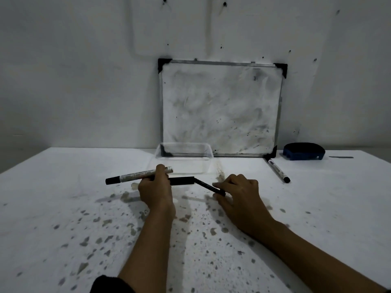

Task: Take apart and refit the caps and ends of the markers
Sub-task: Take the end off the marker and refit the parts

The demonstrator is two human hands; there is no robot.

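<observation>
Marker body: white label, black left end, held level mid-table. Black cap beside it. Thin black piece angled right. Second marker lying far right.

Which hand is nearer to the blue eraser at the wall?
Right. The right hand lies below-left of the blue eraser, apart from it; the left hand is further left, holding a marker.
</observation>
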